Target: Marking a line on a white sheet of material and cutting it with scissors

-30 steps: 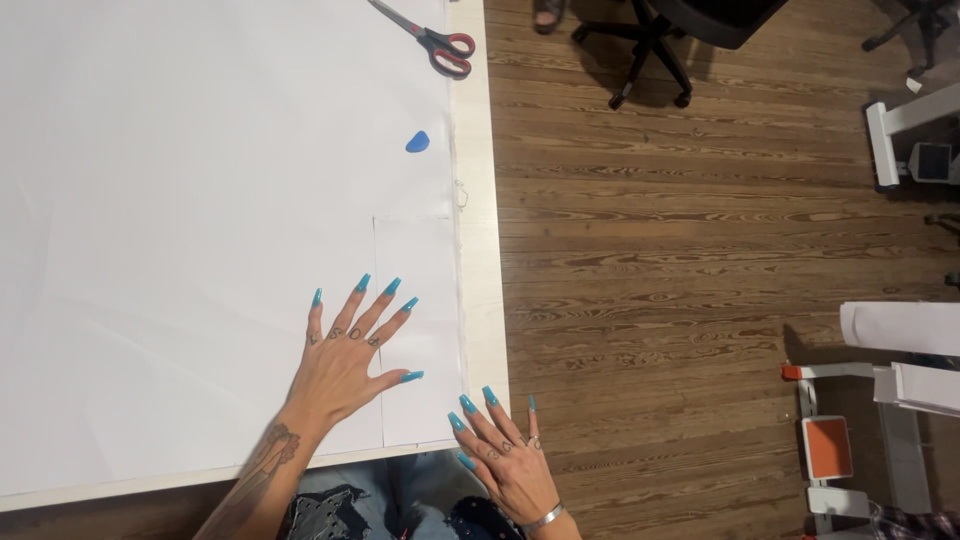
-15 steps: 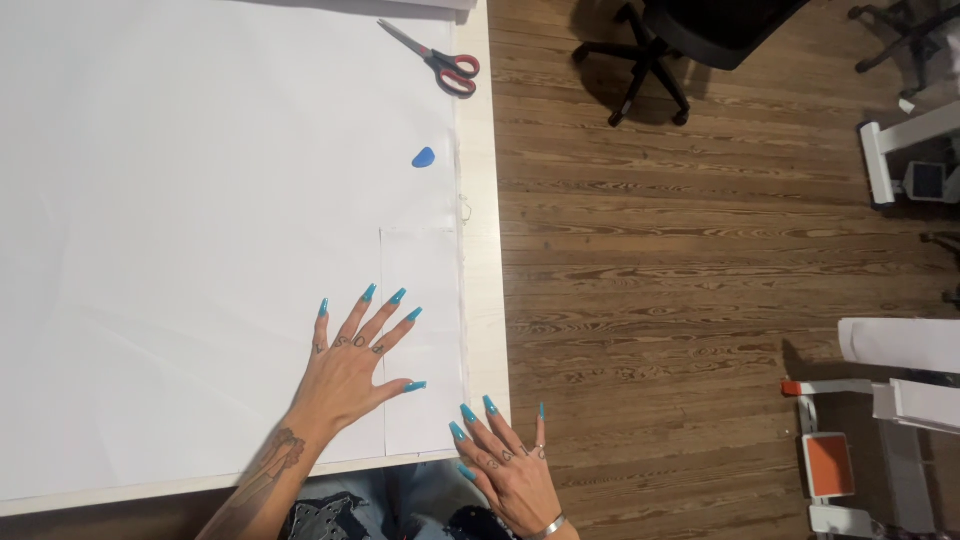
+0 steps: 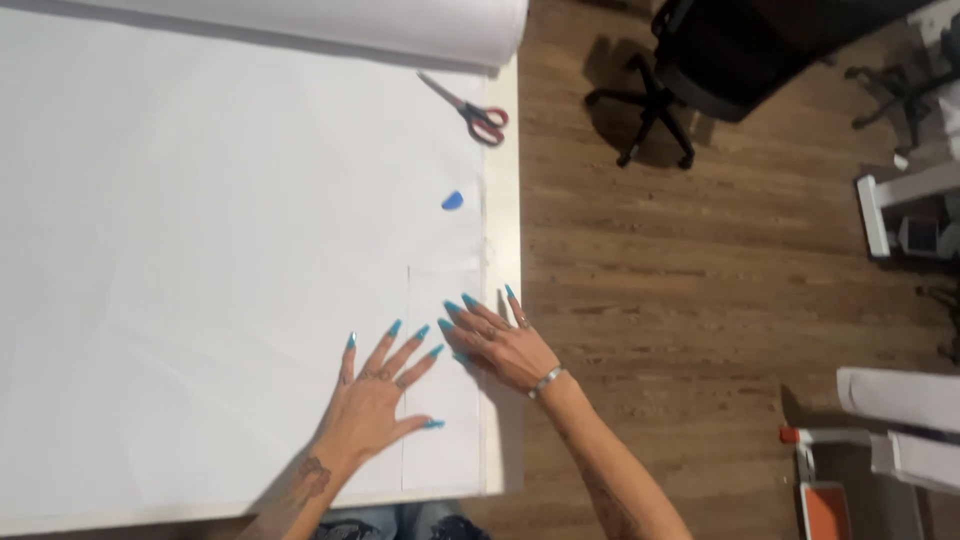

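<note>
White fabric (image 3: 200, 250) lies spread over a large white table (image 3: 503, 240). My left hand (image 3: 375, 400) rests flat on the fabric near the front edge, fingers apart. My right hand (image 3: 495, 340) lies flat beside it on the fabric's right edge, fingers spread, a silver bracelet on the wrist. Between the hands a narrow cut strip of fabric (image 3: 445, 400) runs along the right side. A small blue piece of chalk (image 3: 452, 201) sits further up. Red-handled scissors (image 3: 470, 110) lie near the far right corner.
A roll of white fabric (image 3: 350, 25) lies across the table's far end. On the wooden floor (image 3: 680, 300) to the right stand a black office chair (image 3: 700, 60) and white furniture (image 3: 900, 420) with an orange part.
My right hand has come up from below the table edge onto the fabric's right edge. The view has shifted, showing the fabric roll. My left hand stays flat.
</note>
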